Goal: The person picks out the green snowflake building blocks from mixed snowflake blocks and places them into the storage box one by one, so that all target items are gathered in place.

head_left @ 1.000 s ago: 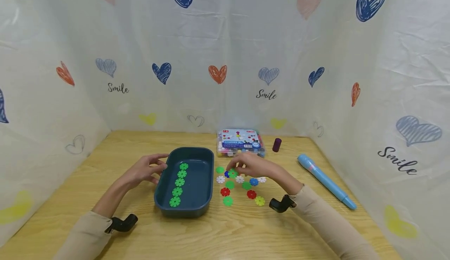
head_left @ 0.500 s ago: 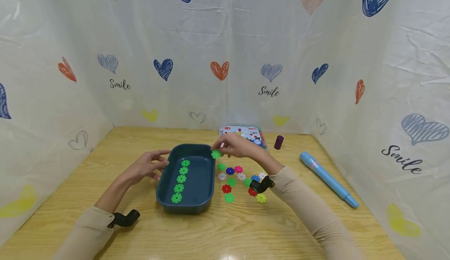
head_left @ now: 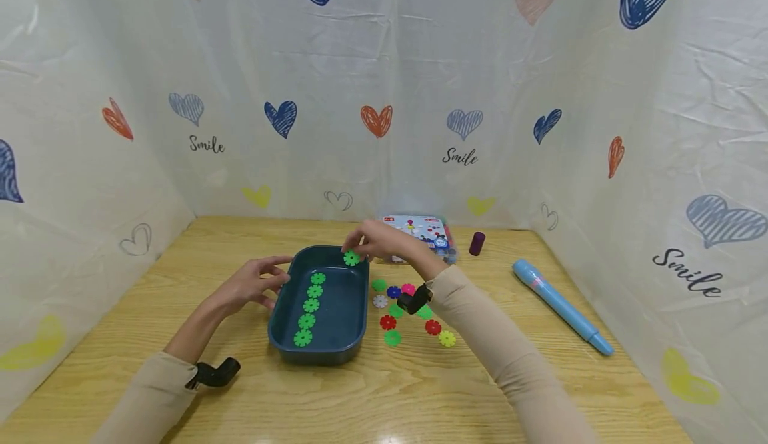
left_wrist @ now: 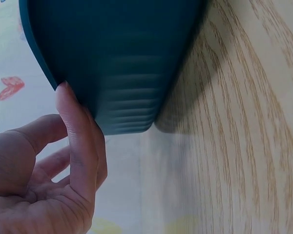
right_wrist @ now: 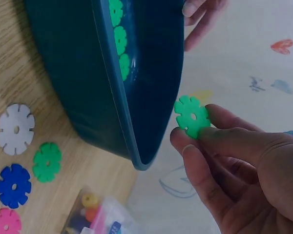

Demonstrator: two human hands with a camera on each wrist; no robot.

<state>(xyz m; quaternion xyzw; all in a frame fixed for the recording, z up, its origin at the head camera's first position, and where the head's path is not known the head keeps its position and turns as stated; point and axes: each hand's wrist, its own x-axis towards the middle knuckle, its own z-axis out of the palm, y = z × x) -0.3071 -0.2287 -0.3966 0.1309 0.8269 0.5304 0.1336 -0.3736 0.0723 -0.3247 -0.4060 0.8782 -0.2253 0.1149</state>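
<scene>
My right hand (head_left: 377, 237) pinches a green interlocking snowflake disc (head_left: 351, 258) between thumb and fingers, over the far right corner of a dark blue tray (head_left: 318, 356). In the right wrist view that disc (right_wrist: 192, 116) stands beside the tray's rim, its notched edge and centre hole facing the camera. Inside the tray, along its left side, lies a row of several green discs (head_left: 311, 305). My left hand (head_left: 255, 283) stays at the tray's left edge. From the left wrist, a fingertip (left_wrist: 63, 90) shows right at the outer rim, the other fingers loosely bent.
Right of the tray, loose discs in several colours lie on the table, among them a red one (head_left: 388, 323) and a yellow one (head_left: 447, 339). Behind them stands a clear box (head_left: 429, 231) of coloured parts. A purple cylinder (head_left: 477, 243) and a light blue microphone-shaped stick (head_left: 561, 305) are farther right.
My right hand has picked a green disc from the loose group and carried it left and away from me, over the tray's far right corner. The left hand keeps its place at the tray.
</scene>
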